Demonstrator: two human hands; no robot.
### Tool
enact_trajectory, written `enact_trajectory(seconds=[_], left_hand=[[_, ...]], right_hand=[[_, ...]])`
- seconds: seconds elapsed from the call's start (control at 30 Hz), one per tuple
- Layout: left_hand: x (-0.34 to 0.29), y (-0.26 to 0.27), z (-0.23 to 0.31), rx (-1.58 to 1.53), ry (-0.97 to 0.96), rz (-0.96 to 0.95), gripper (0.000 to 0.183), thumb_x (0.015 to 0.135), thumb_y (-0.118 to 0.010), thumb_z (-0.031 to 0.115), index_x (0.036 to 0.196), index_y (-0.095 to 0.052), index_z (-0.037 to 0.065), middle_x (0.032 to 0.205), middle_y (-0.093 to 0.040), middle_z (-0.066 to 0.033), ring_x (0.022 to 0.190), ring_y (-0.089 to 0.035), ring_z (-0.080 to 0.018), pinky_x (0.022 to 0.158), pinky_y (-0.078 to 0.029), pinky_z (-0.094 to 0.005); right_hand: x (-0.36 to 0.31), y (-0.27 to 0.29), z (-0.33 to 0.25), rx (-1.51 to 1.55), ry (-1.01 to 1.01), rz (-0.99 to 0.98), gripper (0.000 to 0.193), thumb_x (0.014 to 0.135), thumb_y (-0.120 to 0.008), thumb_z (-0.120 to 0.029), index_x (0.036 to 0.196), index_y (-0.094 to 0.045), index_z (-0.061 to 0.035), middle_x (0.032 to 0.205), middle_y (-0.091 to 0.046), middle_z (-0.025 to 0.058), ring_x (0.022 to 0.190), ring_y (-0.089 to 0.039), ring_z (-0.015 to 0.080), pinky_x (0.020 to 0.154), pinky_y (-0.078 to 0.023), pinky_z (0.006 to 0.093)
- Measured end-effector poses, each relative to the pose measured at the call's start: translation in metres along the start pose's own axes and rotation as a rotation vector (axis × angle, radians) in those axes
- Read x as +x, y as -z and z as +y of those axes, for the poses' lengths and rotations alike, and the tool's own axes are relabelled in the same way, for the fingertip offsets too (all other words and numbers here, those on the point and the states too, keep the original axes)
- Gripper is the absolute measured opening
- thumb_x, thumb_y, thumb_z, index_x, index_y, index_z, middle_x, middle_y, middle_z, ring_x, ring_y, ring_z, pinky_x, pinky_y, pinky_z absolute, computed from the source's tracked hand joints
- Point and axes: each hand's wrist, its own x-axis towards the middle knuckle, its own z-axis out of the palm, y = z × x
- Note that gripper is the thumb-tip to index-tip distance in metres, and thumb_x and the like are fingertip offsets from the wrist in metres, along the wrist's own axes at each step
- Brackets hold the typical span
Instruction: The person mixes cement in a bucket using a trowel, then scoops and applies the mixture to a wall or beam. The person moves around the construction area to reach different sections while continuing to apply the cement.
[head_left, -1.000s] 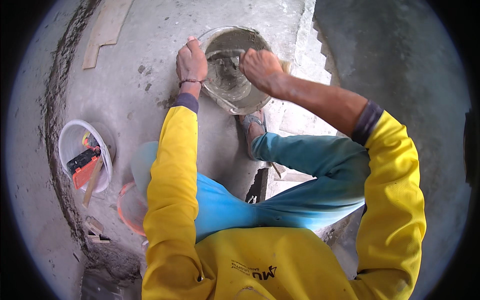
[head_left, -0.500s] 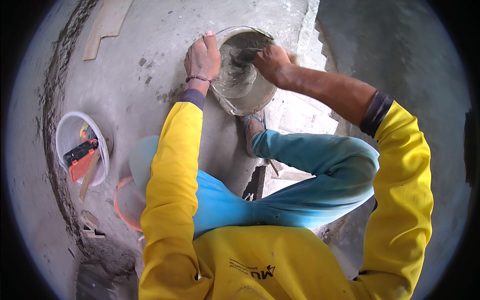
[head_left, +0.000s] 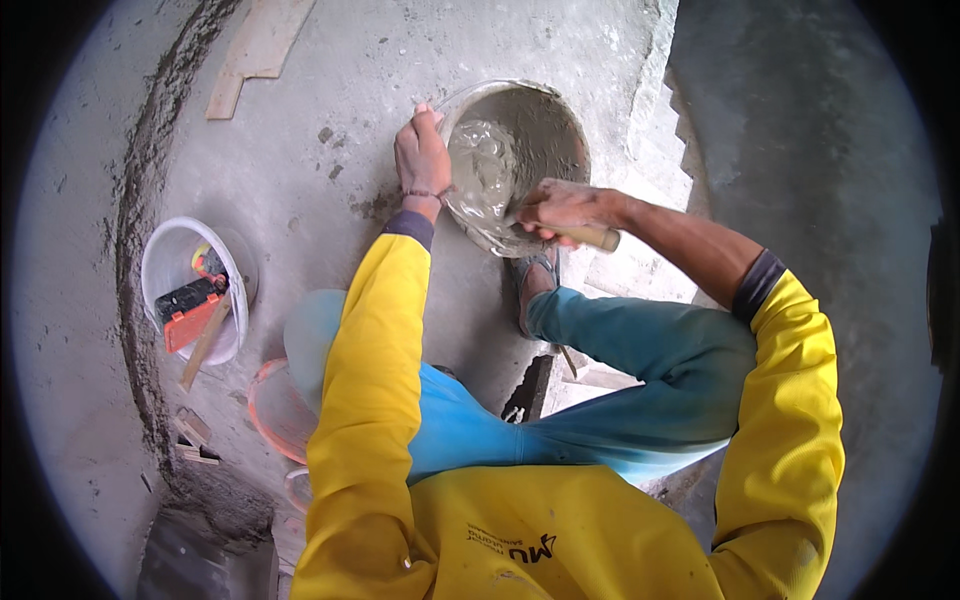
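A bucket [head_left: 572, 125] of wet grey mortar [head_left: 480, 165] stands on the concrete, tilted a little. My left hand [head_left: 422, 155] is closed on its left rim, beside the thin wire handle. Over the near right part of the bucket, my right hand [head_left: 565, 208] grips a trowel by its wooden handle [head_left: 598, 238]. The trowel's blade is hidden in the mortar and behind my fingers. Smooth, shiny mortar is heaped on the left side, while a thin smear coats the bucket's right inner wall.
At left stands a white bucket [head_left: 150, 262] holding a black and orange tool and a wooden stick. An orange-rimmed container [head_left: 262, 405] is beside my leg. A notched board [head_left: 255, 60] lies at the back. Stair steps [head_left: 640, 255] drop away on the right, beside my sandalled foot [head_left: 538, 283].
My right hand has drawn the trowel from the bucket's far side toward its near right rim, turning the handle into sight. My left hand keeps its hold on the rim.
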Motion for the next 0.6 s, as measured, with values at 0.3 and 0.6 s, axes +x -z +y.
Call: enact_trajectory(seconds=[0.3, 0.6], left_hand=[[0.011, -0.001, -0.023, -0.055, -0.017, 0.121, 0.065, 0.096, -0.033, 0.042, 0.108, -0.064, -0.014, 0.110, -0.066, -0.0284, 0.105, -0.063, -0.0382, 0.094, -0.046, -0.0391], [0.014, -0.005, -0.008, 0.022, 0.022, 0.051, 0.065, 0.095, -0.032, 0.042, 0.107, -0.065, -0.012, 0.109, -0.066, -0.0279, 0.105, -0.063, -0.0390, 0.093, -0.046, -0.0398]], right_hand=[[-0.025, 0.062, -0.018, -0.457, 0.194, 0.127, 0.034, 0.103, -0.037, -0.033, 0.096, -0.057, -0.0063, 0.062, -0.052, -0.0025, 0.045, -0.049, 0.0119, 0.048, -0.051, 0.0279], [0.008, -0.002, -0.016, -2.237, -0.166, 0.642, 0.023, 0.092, -0.056, -0.012, 0.109, -0.061, 0.0025, 0.082, -0.056, 0.0095, 0.065, -0.053, 0.0127, 0.043, -0.042, 0.0255]])
